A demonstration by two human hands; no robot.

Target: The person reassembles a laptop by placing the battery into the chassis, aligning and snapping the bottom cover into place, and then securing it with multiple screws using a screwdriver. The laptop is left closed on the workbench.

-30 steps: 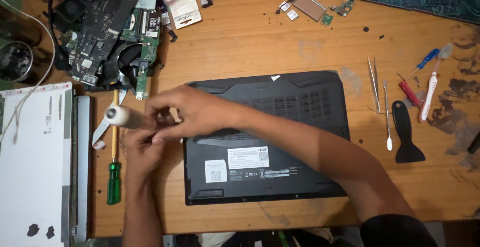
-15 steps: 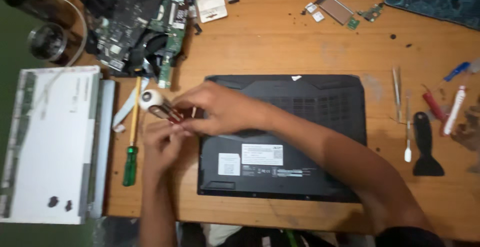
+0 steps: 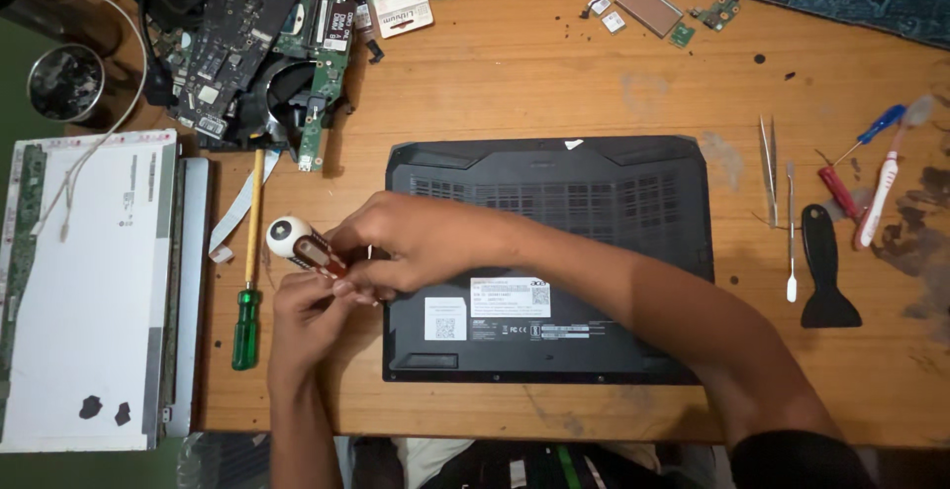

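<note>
Two hands grip one small tool at the laptop's left edge.
Left hand (image 3: pixel 307 306) and right hand (image 3: pixel 416 246) close on the white-capped red tool (image 3: pixel 297 244), held clear of the upturned black laptop (image 3: pixel 594 202) on the bench (image 3: pixel 515 63).

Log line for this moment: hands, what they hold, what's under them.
left hand: grips red-and-white tool | right hand: on same tool | under: black laptop, base up, left edge | beside: green-handled screwdriver, untouched
</note>
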